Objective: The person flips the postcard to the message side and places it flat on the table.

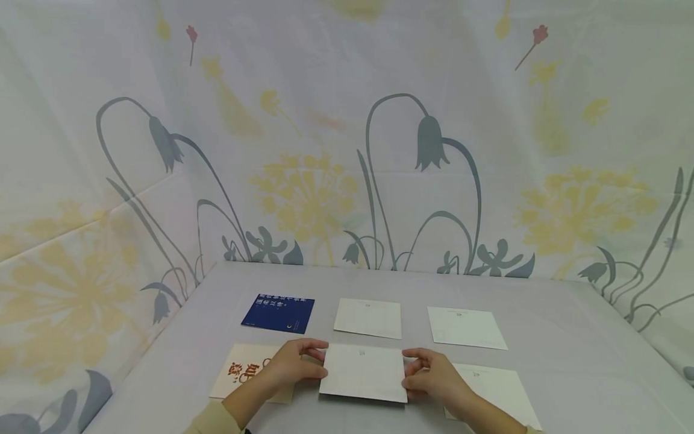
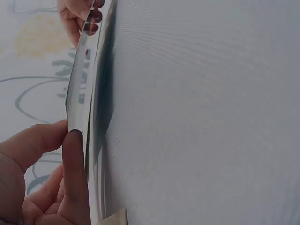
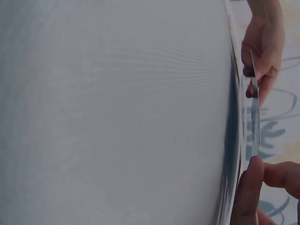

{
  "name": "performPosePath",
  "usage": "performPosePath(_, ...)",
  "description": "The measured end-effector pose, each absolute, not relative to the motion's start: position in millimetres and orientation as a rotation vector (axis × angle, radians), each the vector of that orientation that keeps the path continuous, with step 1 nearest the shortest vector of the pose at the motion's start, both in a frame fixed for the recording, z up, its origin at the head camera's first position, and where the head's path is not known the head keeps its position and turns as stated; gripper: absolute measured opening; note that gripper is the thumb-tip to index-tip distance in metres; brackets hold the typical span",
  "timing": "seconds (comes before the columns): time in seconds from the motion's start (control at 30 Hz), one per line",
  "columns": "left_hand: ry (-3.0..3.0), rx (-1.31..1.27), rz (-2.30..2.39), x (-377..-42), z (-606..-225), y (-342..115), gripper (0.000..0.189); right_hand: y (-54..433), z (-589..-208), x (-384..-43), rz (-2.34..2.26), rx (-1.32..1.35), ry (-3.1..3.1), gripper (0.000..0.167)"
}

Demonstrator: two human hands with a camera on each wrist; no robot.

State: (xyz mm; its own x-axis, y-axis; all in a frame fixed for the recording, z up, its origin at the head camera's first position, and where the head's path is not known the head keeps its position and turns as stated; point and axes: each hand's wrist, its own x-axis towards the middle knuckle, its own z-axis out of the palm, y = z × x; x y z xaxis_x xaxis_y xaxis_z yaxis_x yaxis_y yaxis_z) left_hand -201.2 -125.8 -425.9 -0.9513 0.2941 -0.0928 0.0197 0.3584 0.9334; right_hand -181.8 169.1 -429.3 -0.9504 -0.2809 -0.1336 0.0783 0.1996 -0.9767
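Both hands hold a white card (image 1: 362,372) by its two short sides, near the front middle of the table. My left hand (image 1: 295,363) pinches its left edge between thumb and fingers, and my right hand (image 1: 434,375) pinches the right edge. Seen edge-on in the left wrist view, the card (image 2: 77,93) stands a little off the table surface, with a shadow beneath it. A small grey mark is printed near its top. Below my left hand lies a cream card (image 1: 246,367) with brown lettering, partly covered by that hand. Another white card (image 1: 499,392) is partly behind my right forearm.
Behind these, a row holds a dark blue card (image 1: 278,313) with white lettering, a white card (image 1: 368,318) in the middle and another white card (image 1: 467,328) at the right. The grey table (image 1: 575,349) meets a flower-patterned cloth wall (image 1: 336,120) at the back and sides.
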Motion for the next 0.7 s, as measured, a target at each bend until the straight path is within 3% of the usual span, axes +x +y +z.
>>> performPosePath(0.7, 2.337, 0.170, 1.606, -199.6, -430.7, -119.4, 0.044, 168.0, -431.2, -180.0, -1.709, -0.162, 2.198, 0.062)
